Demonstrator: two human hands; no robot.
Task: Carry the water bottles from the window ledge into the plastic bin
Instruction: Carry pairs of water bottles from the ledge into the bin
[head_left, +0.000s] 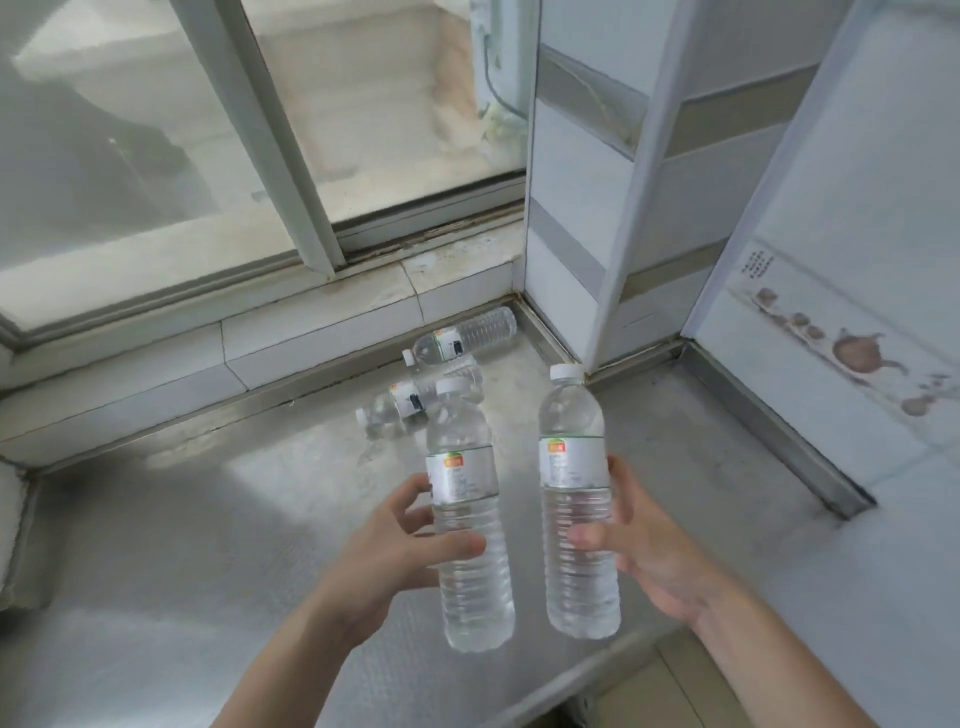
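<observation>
I hold two clear water bottles upright above the metal window ledge (218, 545). My left hand (395, 551) grips the left bottle (467, 519) around its middle. My right hand (639, 545) grips the right bottle (576, 499) the same way. Both have white caps and white labels. Two more bottles lie on their sides on the ledge near the window corner: one far bottle (467, 335) against the tiled sill and one nearer bottle (400, 402), partly behind the left bottle. No plastic bin is in view.
A sliding window (291, 156) with a grey frame rises behind the ledge. A tiled pillar (587, 208) and a tiled wall (831, 312) close off the right side. The ledge's front edge and floor tiles (660, 691) show at the bottom.
</observation>
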